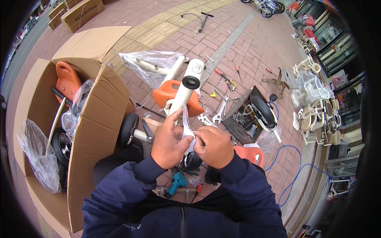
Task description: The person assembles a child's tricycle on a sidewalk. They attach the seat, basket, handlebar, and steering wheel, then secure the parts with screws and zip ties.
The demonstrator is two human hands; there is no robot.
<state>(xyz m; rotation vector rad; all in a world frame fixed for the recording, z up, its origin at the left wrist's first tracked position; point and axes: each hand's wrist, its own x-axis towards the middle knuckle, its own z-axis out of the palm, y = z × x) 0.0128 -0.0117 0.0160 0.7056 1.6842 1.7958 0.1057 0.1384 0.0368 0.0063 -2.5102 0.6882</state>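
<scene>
A cream-white child's cycle frame (183, 96) stands upright in front of me, its open tube end tilted up. An orange plastic seat-like part (166, 92) sits around the tube. My left hand (170, 142) is closed at the lower tube, its thumb pressing a thin white wrapping sheet (186, 123). On the sheet's other side my right hand (214, 145) is closed in a pinch at its edge; the fingertips are partly hidden. Below the hands a spoked wheel (192, 162) shows in part. A black-tyred wheel (129, 130) lies left of my left hand.
At left stands an open cardboard box (93, 142) with wheels and an orange seat (66, 83). Rightward are an adjustable wrench (220, 109), a metal toolbox (240, 129) and a blue hose (291, 148). A teal power drill (176, 184) lies near my knees.
</scene>
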